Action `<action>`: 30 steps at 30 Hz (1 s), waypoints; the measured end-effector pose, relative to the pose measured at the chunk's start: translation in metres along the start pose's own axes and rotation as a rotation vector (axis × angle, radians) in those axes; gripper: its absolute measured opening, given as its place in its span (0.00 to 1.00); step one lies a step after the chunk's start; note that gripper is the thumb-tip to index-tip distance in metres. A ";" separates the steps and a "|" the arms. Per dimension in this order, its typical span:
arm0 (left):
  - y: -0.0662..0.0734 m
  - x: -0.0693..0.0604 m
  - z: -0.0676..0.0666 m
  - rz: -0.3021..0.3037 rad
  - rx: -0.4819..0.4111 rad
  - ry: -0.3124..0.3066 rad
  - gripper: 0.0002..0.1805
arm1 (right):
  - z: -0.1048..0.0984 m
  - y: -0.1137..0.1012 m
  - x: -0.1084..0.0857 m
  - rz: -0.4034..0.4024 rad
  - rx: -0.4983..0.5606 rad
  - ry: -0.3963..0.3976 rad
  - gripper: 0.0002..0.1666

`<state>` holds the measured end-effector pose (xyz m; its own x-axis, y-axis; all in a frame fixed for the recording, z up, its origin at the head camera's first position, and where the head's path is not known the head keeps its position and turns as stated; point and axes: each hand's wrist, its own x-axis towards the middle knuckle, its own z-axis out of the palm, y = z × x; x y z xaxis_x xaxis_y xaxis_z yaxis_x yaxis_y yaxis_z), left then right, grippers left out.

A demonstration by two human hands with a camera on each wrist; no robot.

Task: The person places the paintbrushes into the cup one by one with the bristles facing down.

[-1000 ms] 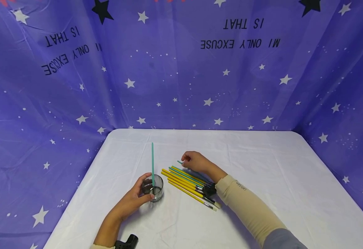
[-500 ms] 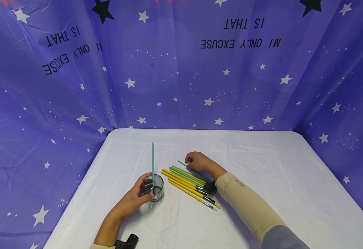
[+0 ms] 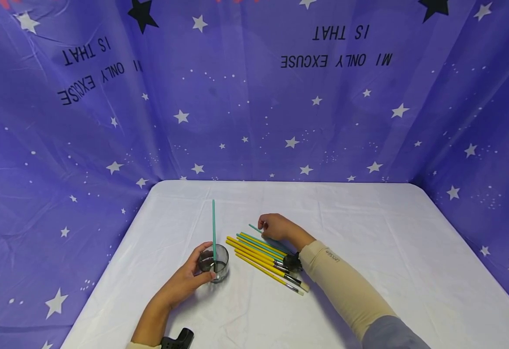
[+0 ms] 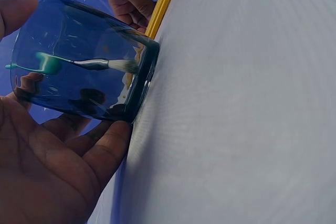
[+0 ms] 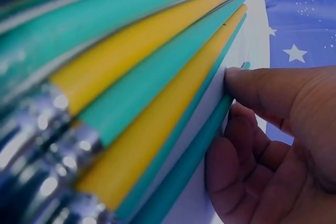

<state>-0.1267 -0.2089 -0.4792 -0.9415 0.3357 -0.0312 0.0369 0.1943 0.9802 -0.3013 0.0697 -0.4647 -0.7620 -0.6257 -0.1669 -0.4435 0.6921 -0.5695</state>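
Teal, slim-handled paintbrush (image 5: 193,150) sits at your right hand (image 3: 276,226), just past the far side of the row of yellow and teal paintbrushes (image 3: 254,250). Long axis slants far left to near right; bare handle tip points far left, past your fingers. Bristle end not made out. Your right thumb and fingers curl in close round the handle, a pinch by the look of it; whether the brush is off the white cloth (image 3: 346,208), cannot tell.

Clear grey glass tumbler (image 3: 221,264) lies to the left of that hand and nearer you. Your left hand (image 3: 189,276) is closest to it, thumb and fingers wrapped about its sides. Inside, a teal-handled brush (image 3: 214,228) stands bristles down. Judgement: what matters is the slant, crosswise to that upright handle.
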 end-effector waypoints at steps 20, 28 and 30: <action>0.002 0.001 -0.004 0.005 0.016 -0.004 0.42 | -0.011 -0.007 -0.001 0.016 0.107 -0.007 0.08; 0.002 -0.001 -0.001 -0.047 0.034 0.024 0.42 | -0.014 -0.018 -0.012 0.015 0.424 0.046 0.12; 0.001 -0.001 -0.001 -0.041 0.027 0.030 0.41 | -0.015 -0.023 -0.014 0.004 0.475 0.070 0.12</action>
<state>-0.1256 -0.2101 -0.4775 -0.9518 0.2996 -0.0652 0.0064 0.2320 0.9727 -0.2870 0.0680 -0.4371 -0.8005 -0.5862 -0.1248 -0.1879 0.4432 -0.8765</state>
